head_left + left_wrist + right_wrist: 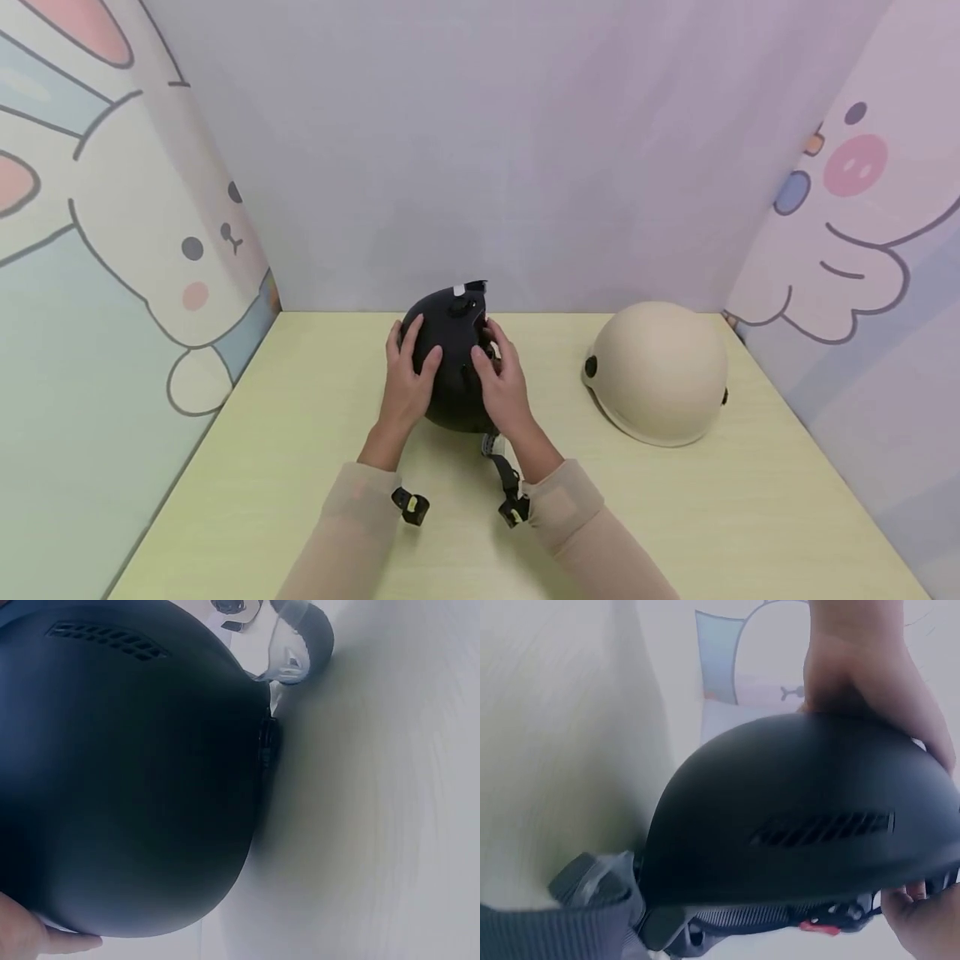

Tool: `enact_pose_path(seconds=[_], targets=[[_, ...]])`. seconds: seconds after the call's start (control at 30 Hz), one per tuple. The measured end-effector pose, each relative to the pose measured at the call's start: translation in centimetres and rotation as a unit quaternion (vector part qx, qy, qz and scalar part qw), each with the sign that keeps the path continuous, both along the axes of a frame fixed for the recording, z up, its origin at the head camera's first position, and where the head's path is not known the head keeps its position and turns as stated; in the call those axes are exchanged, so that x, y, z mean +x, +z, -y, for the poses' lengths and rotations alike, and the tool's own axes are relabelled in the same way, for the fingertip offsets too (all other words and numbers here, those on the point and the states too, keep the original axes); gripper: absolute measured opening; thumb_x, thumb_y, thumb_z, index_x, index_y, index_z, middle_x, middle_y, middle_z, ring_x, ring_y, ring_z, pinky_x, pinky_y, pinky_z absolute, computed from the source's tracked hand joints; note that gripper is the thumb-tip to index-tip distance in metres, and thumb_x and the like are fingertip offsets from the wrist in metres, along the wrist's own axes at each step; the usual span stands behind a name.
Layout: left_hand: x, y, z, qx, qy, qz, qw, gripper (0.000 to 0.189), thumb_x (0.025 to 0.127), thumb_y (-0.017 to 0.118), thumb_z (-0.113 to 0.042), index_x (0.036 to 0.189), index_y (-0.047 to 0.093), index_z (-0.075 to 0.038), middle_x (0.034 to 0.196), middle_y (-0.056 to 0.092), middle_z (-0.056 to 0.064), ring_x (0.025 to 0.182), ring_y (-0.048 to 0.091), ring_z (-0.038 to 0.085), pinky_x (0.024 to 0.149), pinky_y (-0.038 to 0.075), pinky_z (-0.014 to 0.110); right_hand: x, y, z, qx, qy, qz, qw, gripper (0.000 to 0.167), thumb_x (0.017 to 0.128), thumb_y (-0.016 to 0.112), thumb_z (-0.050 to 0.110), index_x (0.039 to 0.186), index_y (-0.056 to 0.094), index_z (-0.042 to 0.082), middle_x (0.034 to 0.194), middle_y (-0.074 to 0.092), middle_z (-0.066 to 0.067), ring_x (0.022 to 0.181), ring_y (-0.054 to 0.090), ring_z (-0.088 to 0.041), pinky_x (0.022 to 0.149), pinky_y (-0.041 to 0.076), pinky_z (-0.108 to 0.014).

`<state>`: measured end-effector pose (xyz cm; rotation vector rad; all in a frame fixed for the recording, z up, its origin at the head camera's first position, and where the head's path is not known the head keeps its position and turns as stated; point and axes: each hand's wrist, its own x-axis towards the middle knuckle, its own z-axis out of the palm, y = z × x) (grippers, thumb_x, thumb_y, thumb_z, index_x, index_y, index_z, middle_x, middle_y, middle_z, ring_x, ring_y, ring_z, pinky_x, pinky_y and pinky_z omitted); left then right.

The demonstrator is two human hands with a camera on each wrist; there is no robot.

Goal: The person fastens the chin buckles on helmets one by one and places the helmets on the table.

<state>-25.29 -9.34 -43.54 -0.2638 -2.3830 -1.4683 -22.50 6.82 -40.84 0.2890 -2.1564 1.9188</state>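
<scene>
A black helmet [453, 400], tilted on its side, is held between both hands above the table. My left hand [408, 367] grips its left side, fingers and thumb spread over the smooth shell. My right hand [501, 379] holds the right edge; its thumb lies on the shell and its fingers curl past the rim into the opening. A dark strap [504, 471] hangs from the near end of the helmet toward the right wrist. The right wrist view shows a slotted vent [825, 829] and a bit of red at the helmet's rim. The helmet's inside is mostly hidden.
A cream helmet [660, 371] rests dome up on the right of the pale yellow table [300, 500]. Small black devices sit at both wrists. A grey curtain wall [495, 167] closes off the back, and cartoon-printed panels stand left and right.
</scene>
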Motion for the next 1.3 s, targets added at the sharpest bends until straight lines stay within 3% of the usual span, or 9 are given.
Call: enact_pose_path(seconds=[0.2,0.33,0.4,0.6,0.77,0.87,1.1,1.3], targets=[[0.0,-0.3,0.6,0.015,-0.007,-0.011,0.9998,0.062,0.100,0.049,-0.046,0.154,0.032,-0.021,0.159,0.010,0.015,0.140,0.022,0.042,0.105,0.023,0.063,-0.7,-0.8,-2.1,0.003,-0.017,0.033,0.9993,0.051,0.107,0.041,0.024,0.153,0.028,0.007,0.146,0.036,-0.018,0.093,0.058,-0.039,0.080,0.050,-0.052],[0.1,-0.8,1.2,0.020,-0.015,-0.022,0.9994,0.061,0.100,0.049,-0.041,0.154,0.032,-0.019,0.159,0.011,0.015,0.140,0.021,0.042,0.105,0.022,0.063,-1.3,-1.5,-3.5,0.019,-0.022,0.075,0.9967,0.054,0.106,0.042,0.021,0.154,0.024,0.003,0.147,0.032,-0.021,0.100,0.057,-0.041,0.082,0.049,-0.052],[0.1,-1.0,1.3,0.023,-0.017,-0.026,0.9993,0.060,0.100,0.048,-0.039,0.154,0.031,-0.018,0.159,0.011,0.015,0.140,0.021,0.041,0.106,0.021,0.062,-0.9,-0.9,-3.8,0.027,-0.023,0.092,0.9952,0.055,0.106,0.044,0.018,0.153,0.023,0.000,0.147,0.031,-0.023,0.103,0.056,-0.041,0.083,0.049,-0.049],[0.4,-1.4,1.8,0.030,-0.022,-0.016,0.9992,0.060,0.102,0.045,-0.039,0.155,0.028,-0.019,0.159,0.009,0.013,0.141,0.018,0.039,0.107,0.019,0.062,-1.1,-2.8,-4.5,0.071,-0.052,0.118,0.9891,0.057,0.104,0.048,0.025,0.154,0.026,0.007,0.147,0.032,-0.021,0.109,0.056,-0.038,0.084,0.047,-0.050],[0.4,-1.5,2.2,0.030,-0.023,-0.016,0.9992,0.060,0.102,0.044,-0.040,0.155,0.027,-0.018,0.159,0.009,0.014,0.141,0.017,0.039,0.107,0.018,0.062,-1.2,-4.3,-4.7,0.120,-0.081,0.168,0.9750,0.065,0.100,0.055,0.025,0.154,0.025,0.009,0.148,0.024,-0.026,0.117,0.049,-0.038,0.087,0.045,-0.049],[0.4,-1.5,2.5,0.026,-0.023,-0.016,0.9993,0.059,0.103,0.043,-0.039,0.155,0.026,-0.018,0.159,0.009,0.014,0.142,0.017,0.039,0.107,0.018,0.063,-1.0,-4.9,-4.5,0.125,-0.084,0.190,0.9701,0.069,0.097,0.059,0.025,0.155,0.024,0.010,0.149,0.019,-0.027,0.117,0.048,-0.039,0.087,0.045,-0.049],[0.5,-1.2,3.0,0.017,-0.033,-0.033,0.9988,0.057,0.104,0.042,-0.034,0.155,0.027,-0.015,0.159,0.009,0.014,0.143,0.015,0.037,0.107,0.017,0.062,-0.5,-6.3,-3.9,0.127,-0.076,0.201,0.9685,0.066,0.097,0.061,0.021,0.154,0.028,0.012,0.147,0.022,-0.027,0.111,0.054,-0.040,0.085,0.048,-0.047],[0.6,-1.0,3.3,0.004,-0.034,-0.027,0.9990,0.055,0.105,0.039,-0.034,0.156,0.025,-0.019,0.160,0.007,0.009,0.143,0.014,0.035,0.107,0.019,0.062,-0.2,-7.2,-3.4,0.122,-0.059,0.212,0.9678,0.062,0.096,0.063,0.019,0.151,0.035,0.009,0.146,0.021,-0.029,0.109,0.057,-0.041,0.088,0.047,-0.048]])
